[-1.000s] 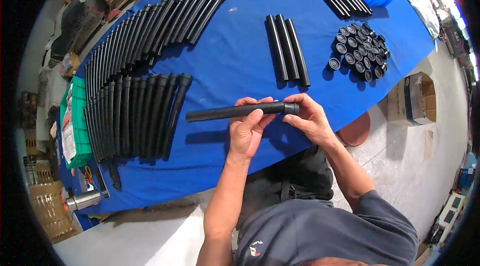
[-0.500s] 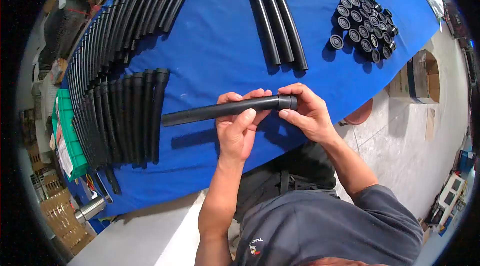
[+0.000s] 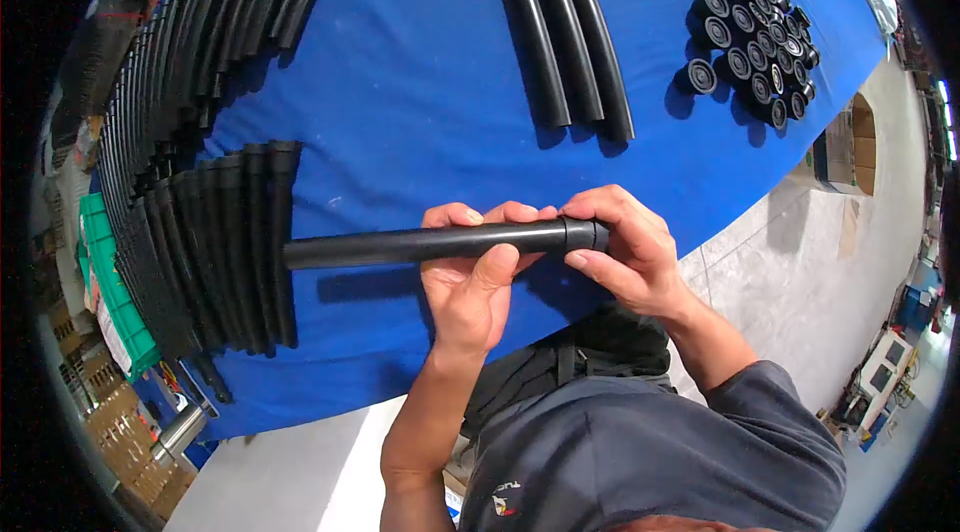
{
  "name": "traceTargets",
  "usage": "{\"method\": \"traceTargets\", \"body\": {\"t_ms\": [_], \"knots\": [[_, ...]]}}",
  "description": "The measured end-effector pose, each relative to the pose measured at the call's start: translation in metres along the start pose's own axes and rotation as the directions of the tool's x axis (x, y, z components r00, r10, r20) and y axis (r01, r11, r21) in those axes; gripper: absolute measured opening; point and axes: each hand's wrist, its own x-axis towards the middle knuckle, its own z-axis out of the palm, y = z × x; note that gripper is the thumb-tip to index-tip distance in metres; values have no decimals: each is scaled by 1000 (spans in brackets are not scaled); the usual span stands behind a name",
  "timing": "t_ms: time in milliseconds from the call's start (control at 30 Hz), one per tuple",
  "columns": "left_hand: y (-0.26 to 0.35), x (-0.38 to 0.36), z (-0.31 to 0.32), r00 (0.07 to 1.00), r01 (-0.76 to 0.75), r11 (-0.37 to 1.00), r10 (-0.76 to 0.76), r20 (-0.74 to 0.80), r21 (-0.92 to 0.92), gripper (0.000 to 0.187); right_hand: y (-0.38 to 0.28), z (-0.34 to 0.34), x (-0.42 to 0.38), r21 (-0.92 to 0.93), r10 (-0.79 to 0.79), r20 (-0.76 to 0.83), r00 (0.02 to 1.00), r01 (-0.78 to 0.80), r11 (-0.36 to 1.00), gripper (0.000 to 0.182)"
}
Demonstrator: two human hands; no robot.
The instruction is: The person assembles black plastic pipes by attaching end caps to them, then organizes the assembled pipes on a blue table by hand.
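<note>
A long black tube [image 3: 370,249] lies level across both hands above the blue cloth. My left hand [image 3: 468,282] wraps round its middle, thumb in front and fingers behind. At the tube's right end sits a black cap [image 3: 585,234], which my right hand [image 3: 632,252] pinches between thumb and fingers. Beyond the hands, three plain black tubes [image 3: 555,32] lie side by side. A cluster of loose black caps [image 3: 760,52] is at the upper right, one slightly apart from the others.
Rows of capped black tubes [image 3: 245,242] cover the left of the blue-covered table [image 3: 400,132]. A green crate [image 3: 118,282] stands at the left edge, with a metal cylinder [image 3: 182,432] below it. Cardboard boxes [image 3: 845,147] stand on the floor at right.
The view has shifted, and the held tube appears more level, its left end nearer the row of capped tubes. Both hands keep their hold on the tube and its cap.
</note>
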Motion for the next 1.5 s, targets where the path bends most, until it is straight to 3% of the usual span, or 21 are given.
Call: {"method": "traceTargets", "body": {"t_ms": [133, 267, 367, 567, 667, 767, 800, 900, 1000, 1100, 1233, 1500], "knots": [[-2, -5, 4, 999, -13, 998, 15, -38, 57, 41, 0, -1, 1, -36, -7, 28, 1000, 8, 999, 37], [0, -3, 8, 999, 10, 1000, -11, -50, -17, 40, -2, -6, 3, -52, 13, 92, 996, -9, 999, 40], [-3, -4, 5, 999, -6, 993, 10, -37, 115, 41, -1, -6, 3, -64, 1, 87, 996, 5, 998, 40], [-3, -4, 9, 997, 19, 996, -13, -70, 85, 41, -3, -4, 1, -30, 41, 70, 997, -39, 999, 39], [-5, -4, 5, 999, 0, 998, 3, -47, 62, 38, -1, 0, 2, -52, -23, 19, 1000, 24, 998, 36], [0, 0, 15, 995, 18, 1000, -16, -102, 17, 34, -1, 2, -2, -3, 65, -1, 998, -65, 998, 35], [3, 2, 16, 995, 44, 999, -44, -90, -6, 32, -2, 6, -5, 88, 162, -29, 986, -159, 983, 35], [10, 11, 7, 995, 101, 995, -101, -7, -1, 30, -3, 10, -10, 133, 229, -80, 970, -218, 967, 35], [27, 21, -6, 983, 171, 984, -167, 72, -42, 36, -9, 0, -11, -47, 93, -118, 989, -99, 994, 36], [32, 33, -21, 979, 181, 978, -169, 115, -103, 30, -23, -7, -9, -240, -20, -42, 999, 9, 971, 38], [23, 26, -22, 980, 131, 989, -120, 161, -64, 19, -28, -5, -3, -471, -31, 48, 998, 50, 881, 38], [15, 21, -19, 996, 46, 998, -42, 78, -51, 15, -21, 7, 0, -464, -121, 12, 993, 112, 879, 35]]}}
